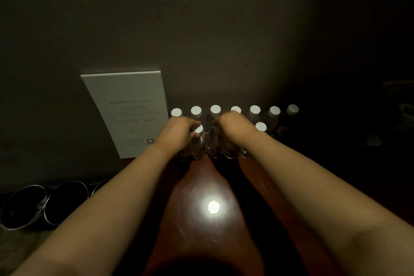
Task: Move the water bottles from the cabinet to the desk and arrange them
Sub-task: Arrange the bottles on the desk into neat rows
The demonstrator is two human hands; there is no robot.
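Observation:
Several clear water bottles with white caps stand on the dark wooden desk (pixel 201 186) against the wall; the back row (pixel 255 110) runs left to right. A front row stands before it. My left hand (pixel 181 129) grips the neck of a front-row bottle (pixel 198 141), whose cap shows beside my fingers. My right hand (pixel 233 124) is curled over the top of another front-row bottle (pixel 229 150), hiding its cap. One more front bottle (pixel 260 126) stands free at the right.
A white printed card (pixel 127 110) leans on the wall left of the bottles. Dark metal-rimmed bowls (pixel 65 201) sit at the lower left. A bright lamp reflection (pixel 213 206) shines on the desk between my forearms. The right side is too dark to read.

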